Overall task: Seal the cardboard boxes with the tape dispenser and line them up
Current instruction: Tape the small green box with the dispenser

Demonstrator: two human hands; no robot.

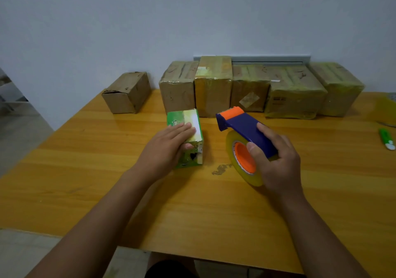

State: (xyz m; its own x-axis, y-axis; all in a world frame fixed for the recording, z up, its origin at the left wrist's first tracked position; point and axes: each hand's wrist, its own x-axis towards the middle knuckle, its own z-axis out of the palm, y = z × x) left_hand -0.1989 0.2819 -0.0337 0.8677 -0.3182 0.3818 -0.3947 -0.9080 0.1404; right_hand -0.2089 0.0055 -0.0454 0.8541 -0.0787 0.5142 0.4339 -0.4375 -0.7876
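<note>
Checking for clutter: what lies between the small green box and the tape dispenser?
In the head view, only bare table separates the green box from the tape dispenser; a scuffed patch marks the wood nearer the camera.

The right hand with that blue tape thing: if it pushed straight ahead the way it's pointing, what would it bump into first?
Probably the row of taped boxes at the wall, though depth is unclear.

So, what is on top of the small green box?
The left hand rests flat on the green box, fingers straight. A pale strip shows beside them; the top under the hand is hidden.
</note>
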